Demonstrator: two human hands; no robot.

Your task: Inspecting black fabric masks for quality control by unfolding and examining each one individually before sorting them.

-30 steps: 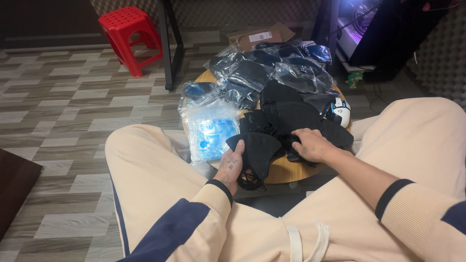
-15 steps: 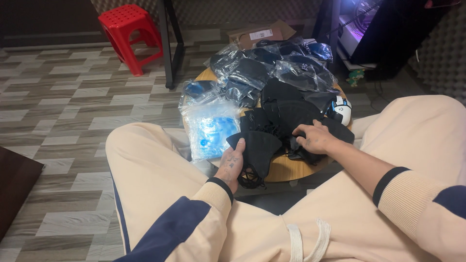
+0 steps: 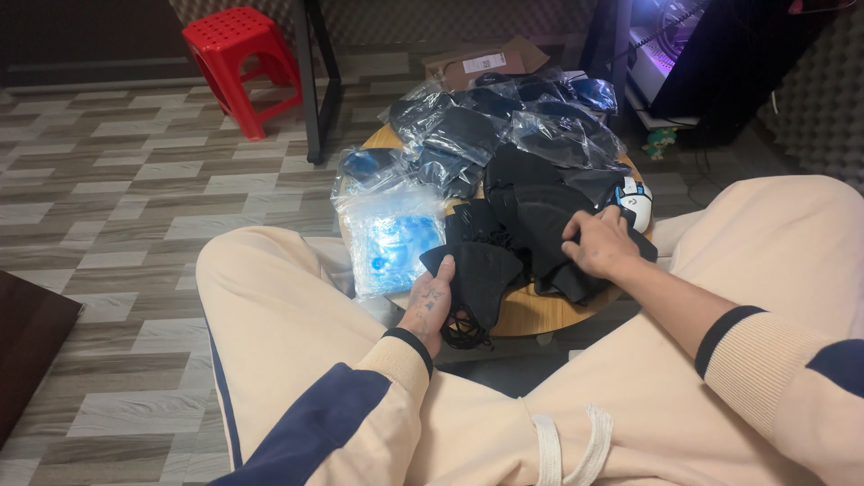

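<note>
Black fabric face mask point(image 3: 475, 279), folded and creased, ear loops dangling, lies at the near edge of the round wooden table point(image 3: 526, 310). Left hand point(image 3: 430, 301) grips its near side. Right hand point(image 3: 598, 245) presses, fingers curled, on the heap of black masks point(image 3: 540, 211) just beyond.

The right hand point(image 3: 601, 241) now sits higher and further left on the heap of black masks point(image 3: 531, 216) than a second ago, its fingers curled down onto the pile rather than spread near the table's edge. The left hand point(image 3: 430, 301) has slid slightly up along the single black mask point(image 3: 472, 279) it grips.
</note>
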